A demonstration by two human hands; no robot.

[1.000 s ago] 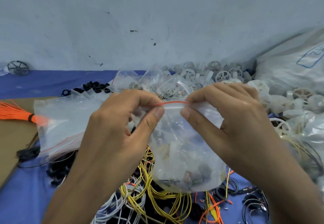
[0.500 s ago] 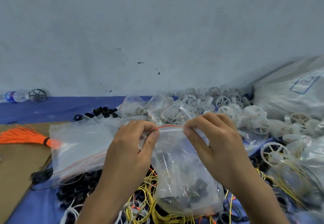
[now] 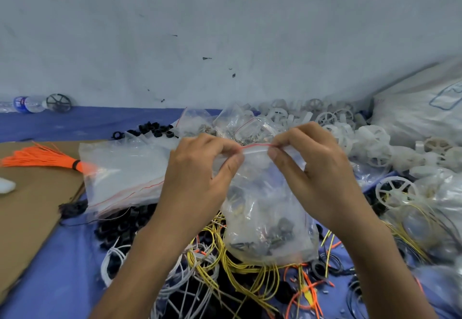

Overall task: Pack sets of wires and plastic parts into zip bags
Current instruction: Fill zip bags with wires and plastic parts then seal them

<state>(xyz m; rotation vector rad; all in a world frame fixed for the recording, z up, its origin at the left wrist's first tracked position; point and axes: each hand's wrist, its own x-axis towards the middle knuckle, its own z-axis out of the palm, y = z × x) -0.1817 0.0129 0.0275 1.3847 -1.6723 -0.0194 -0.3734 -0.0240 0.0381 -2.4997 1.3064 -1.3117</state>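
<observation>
Both hands are pinching the top edge of the zip bag (image 3: 270,218). The left hand (image 3: 197,181) is gripping the red zip strip (image 3: 255,145) between thumb and curled fingers at its left end, and the right hand (image 3: 317,176) is doing the same at its right end. The bag is hanging below them, over the yellow wires (image 3: 250,268), with dark parts lying in its bottom. It is hard to see if the strip is sealed.

At nine o'clock a stack of empty bags (image 3: 125,173) is lying just beside the left wrist. At two o'clock white plastic wheels (image 3: 370,143) are crowding near the right hand. At seven o'clock blue cloth (image 3: 62,281) is showing between the cardboard (image 3: 30,206) and the white wires (image 3: 112,261). Both forearms are entering from the lower edge, with the backs of the hands facing the camera.
</observation>
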